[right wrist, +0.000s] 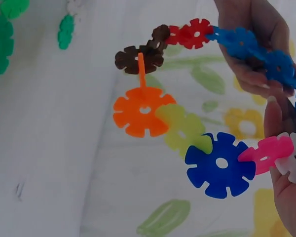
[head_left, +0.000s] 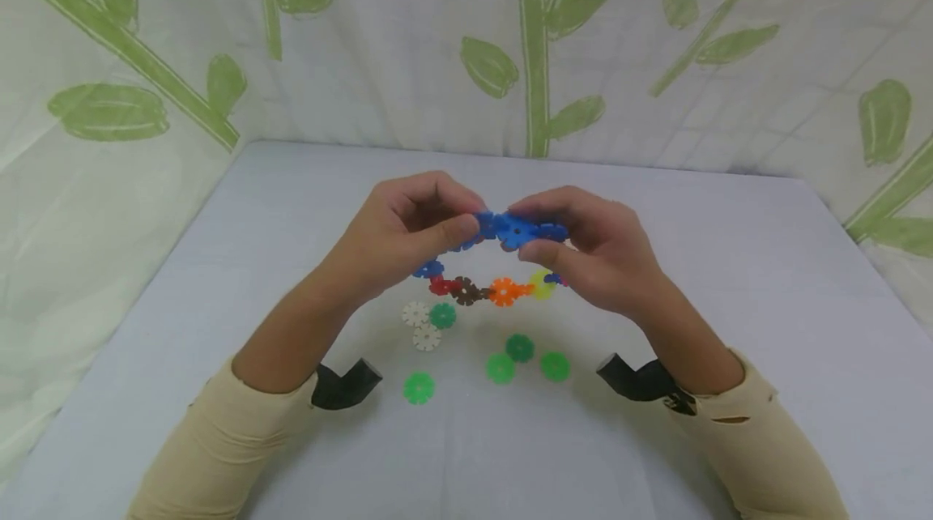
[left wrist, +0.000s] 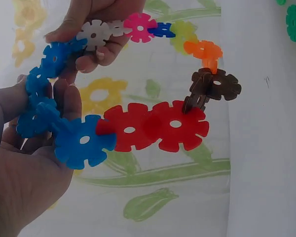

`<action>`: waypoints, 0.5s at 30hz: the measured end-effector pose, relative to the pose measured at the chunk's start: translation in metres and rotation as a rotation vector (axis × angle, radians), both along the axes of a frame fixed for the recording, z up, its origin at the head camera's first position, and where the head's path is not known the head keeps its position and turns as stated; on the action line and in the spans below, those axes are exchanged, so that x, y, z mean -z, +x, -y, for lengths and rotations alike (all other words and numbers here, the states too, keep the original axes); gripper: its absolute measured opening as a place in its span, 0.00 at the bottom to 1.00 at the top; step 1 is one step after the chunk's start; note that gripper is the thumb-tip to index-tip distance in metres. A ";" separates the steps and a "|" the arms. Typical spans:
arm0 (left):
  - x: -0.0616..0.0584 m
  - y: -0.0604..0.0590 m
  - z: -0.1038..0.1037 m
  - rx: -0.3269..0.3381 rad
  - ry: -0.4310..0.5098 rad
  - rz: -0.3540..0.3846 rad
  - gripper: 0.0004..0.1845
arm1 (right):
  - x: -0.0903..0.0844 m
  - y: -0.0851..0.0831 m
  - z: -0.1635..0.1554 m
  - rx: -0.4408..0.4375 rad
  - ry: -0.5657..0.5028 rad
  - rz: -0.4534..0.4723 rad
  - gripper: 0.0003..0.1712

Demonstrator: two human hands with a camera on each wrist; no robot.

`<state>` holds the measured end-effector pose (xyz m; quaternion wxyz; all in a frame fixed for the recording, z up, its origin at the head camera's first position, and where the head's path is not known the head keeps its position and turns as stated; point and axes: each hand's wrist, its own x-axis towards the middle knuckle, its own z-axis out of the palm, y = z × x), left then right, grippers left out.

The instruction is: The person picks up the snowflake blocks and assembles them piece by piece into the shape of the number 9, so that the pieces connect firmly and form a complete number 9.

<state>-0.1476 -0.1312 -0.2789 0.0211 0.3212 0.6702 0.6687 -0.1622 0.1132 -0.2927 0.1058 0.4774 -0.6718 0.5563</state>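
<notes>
Both hands hold up a ring of interlocked flower-shaped plastic discs above the table. My left hand point(head_left: 408, 220) pinches the ring's blue discs point(left wrist: 84, 141) between thumb and fingers. Close beside it, my right hand point(head_left: 601, 253) grips the same blue stretch, near white discs point(left wrist: 93, 35). From the blue discs the ring runs through red discs point(left wrist: 175, 126), brown discs point(left wrist: 222, 84), an orange disc point(right wrist: 144, 111), a yellow disc point(right wrist: 182, 129), a dark blue disc point(right wrist: 221, 164) and a pink disc point(right wrist: 266, 155) back to white. Fingers partly hide the blue joints.
Below the ring, loose discs lie on the white-covered table point(head_left: 219, 277): white discs point(head_left: 427, 336), a dark green disc point(head_left: 520, 348) and light green discs point(head_left: 419, 387). A white curtain point(head_left: 408, 34) with painted green leaves hangs behind. Black wrist mounts point(head_left: 346, 385) jut inward from both sleeves.
</notes>
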 end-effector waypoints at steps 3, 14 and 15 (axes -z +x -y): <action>0.001 0.000 -0.001 -0.011 0.012 -0.002 0.06 | -0.001 0.001 0.000 0.001 0.000 -0.051 0.28; -0.002 -0.001 0.002 -0.111 -0.065 -0.008 0.06 | 0.001 -0.001 0.000 0.020 0.098 -0.023 0.27; -0.002 -0.001 0.003 -0.126 -0.056 -0.006 0.06 | 0.001 -0.002 0.000 0.029 0.117 -0.013 0.28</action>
